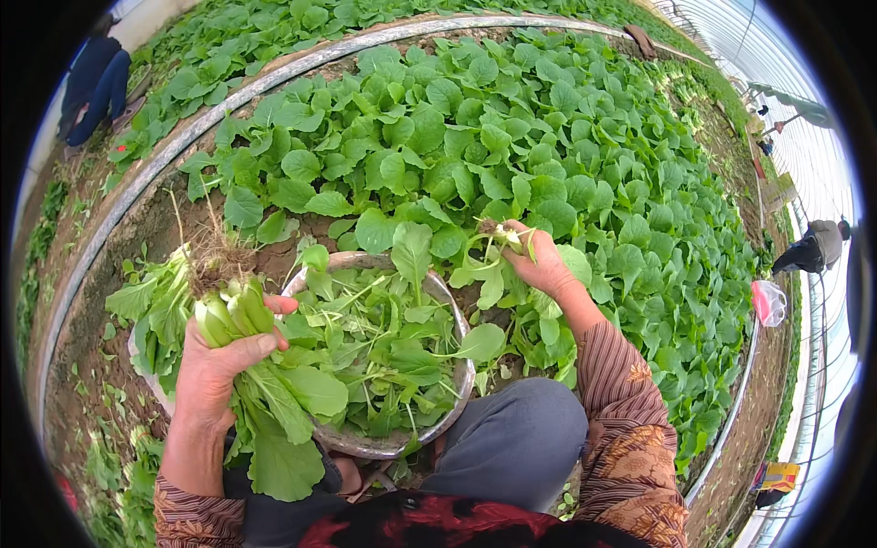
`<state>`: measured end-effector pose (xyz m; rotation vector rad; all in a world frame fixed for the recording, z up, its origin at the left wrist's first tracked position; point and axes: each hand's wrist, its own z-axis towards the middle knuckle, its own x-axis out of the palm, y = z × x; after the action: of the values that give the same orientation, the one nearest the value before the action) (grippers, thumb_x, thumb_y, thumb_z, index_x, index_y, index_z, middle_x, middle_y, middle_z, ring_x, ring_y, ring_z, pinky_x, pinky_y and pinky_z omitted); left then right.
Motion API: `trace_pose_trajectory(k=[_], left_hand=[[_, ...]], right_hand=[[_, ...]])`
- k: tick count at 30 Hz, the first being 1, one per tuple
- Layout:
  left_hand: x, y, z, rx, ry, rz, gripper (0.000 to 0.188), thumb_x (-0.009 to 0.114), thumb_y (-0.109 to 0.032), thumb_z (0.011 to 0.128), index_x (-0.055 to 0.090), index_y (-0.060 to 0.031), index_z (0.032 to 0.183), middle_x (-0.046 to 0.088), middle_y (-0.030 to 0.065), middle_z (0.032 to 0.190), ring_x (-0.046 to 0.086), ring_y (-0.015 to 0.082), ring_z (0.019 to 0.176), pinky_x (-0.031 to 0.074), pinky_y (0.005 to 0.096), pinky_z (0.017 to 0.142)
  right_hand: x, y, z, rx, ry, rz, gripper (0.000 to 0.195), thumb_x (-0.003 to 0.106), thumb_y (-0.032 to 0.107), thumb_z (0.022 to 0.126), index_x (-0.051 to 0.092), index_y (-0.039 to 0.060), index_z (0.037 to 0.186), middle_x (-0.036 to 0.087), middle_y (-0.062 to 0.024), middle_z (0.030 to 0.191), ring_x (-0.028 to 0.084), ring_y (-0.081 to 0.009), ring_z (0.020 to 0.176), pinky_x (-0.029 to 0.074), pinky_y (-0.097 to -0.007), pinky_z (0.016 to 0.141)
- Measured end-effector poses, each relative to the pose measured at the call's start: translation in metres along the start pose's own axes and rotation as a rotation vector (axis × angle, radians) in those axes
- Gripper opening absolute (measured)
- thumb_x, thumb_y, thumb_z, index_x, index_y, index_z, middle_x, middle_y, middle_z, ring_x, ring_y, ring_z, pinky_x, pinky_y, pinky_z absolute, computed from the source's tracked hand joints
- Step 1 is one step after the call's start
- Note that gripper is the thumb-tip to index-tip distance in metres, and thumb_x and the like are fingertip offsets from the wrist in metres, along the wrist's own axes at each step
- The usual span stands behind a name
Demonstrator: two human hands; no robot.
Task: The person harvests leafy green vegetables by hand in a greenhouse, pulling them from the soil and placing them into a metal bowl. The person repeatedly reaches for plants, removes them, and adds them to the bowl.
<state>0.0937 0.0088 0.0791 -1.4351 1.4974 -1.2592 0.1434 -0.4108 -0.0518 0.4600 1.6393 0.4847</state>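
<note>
My left hand [223,366] grips a bunch of leafy greens [233,315] by their pale stems. Brown roots stick up above the fist, and broad leaves hang below it. To the right, my right hand [545,260] holds a small uprooted plant [507,236] with soil on its root, over the edge of the growing bed. Between the hands stands a round metal basin [466,383] heaped with loose leaves [377,342]. Behind my left hand lies another pile of greens [154,308], partly hidden by the bunch.
Dense rows of greens [493,137] grow ahead and to the right. A pale pipe [171,151] curves around the bed. One person [99,89] crouches at far left; another [815,246] is at far right. Picked bunches [130,472] lie at lower left. A plastic bag [769,303] sits right.
</note>
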Motion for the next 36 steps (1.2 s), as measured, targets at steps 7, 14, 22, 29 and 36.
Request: trace_pose_trajectory(k=[7, 14, 22, 29, 36], left_hand=[[0.005, -0.002, -0.018, -0.002, 0.254, 0.048, 0.046, 0.075, -0.008, 0.069, 0.064, 0.0005, 0.113, 0.070, 0.0139, 0.104, 0.064, 0.0145, 0.080, 0.051, 0.0304, 0.079], [-0.003, 0.019, -0.033, -0.041, 0.639, 0.062, 0.072, 0.078, -0.001, 0.075, 0.046, -0.0019, 0.140, 0.060, 0.0021, 0.124, 0.054, 0.0094, 0.109, 0.043, 0.0281, 0.099], [0.015, 0.049, -0.041, 0.022, 0.471, -0.106, 0.100, 0.075, 0.008, 0.071, 0.022, -0.0080, 0.154, 0.055, 0.0047, 0.131, 0.056, 0.0135, 0.113, 0.045, 0.0302, 0.099], [0.008, 0.056, -0.052, -0.171, 0.609, -0.154, 0.052, 0.074, 0.000, 0.072, 0.060, -0.0032, 0.121, 0.066, 0.0067, 0.111, 0.065, 0.0183, 0.096, 0.052, 0.0333, 0.090], [0.015, 0.060, -0.052, 0.018, 0.373, -0.012, 0.047, 0.076, 0.002, 0.070, 0.065, -0.0006, 0.115, 0.070, 0.0031, 0.099, 0.066, 0.0128, 0.088, 0.052, 0.0289, 0.084]], right_hand=[[-0.008, 0.080, 0.000, -0.028, 0.114, 0.235, 0.029, 0.064, 0.016, 0.091, 0.063, 0.0038, 0.118, 0.069, -0.0034, 0.092, 0.062, -0.0117, 0.086, 0.050, -0.0268, 0.082], [0.000, 0.176, -0.026, -0.216, 0.090, 0.958, 0.021, 0.066, 0.018, 0.092, 0.064, 0.0034, 0.107, 0.070, -0.0046, 0.090, 0.064, -0.0146, 0.086, 0.050, -0.0299, 0.081], [0.040, 0.218, -0.066, -0.157, -0.124, 1.368, 0.038, 0.060, 0.039, 0.094, 0.062, 0.0043, 0.109, 0.062, -0.0053, 0.093, 0.061, -0.0159, 0.084, 0.052, -0.0298, 0.076], [0.064, 0.239, -0.078, -0.102, 0.137, 1.687, 0.043, 0.062, 0.046, 0.092, 0.059, 0.0045, 0.104, 0.064, -0.0082, 0.090, 0.065, -0.0191, 0.086, 0.055, -0.0318, 0.074], [0.053, 0.216, -0.072, -0.206, 0.083, 1.566, 0.042, 0.070, 0.026, 0.088, 0.058, 0.0014, 0.119, 0.066, -0.0071, 0.108, 0.063, -0.0152, 0.099, 0.050, -0.0320, 0.089]])
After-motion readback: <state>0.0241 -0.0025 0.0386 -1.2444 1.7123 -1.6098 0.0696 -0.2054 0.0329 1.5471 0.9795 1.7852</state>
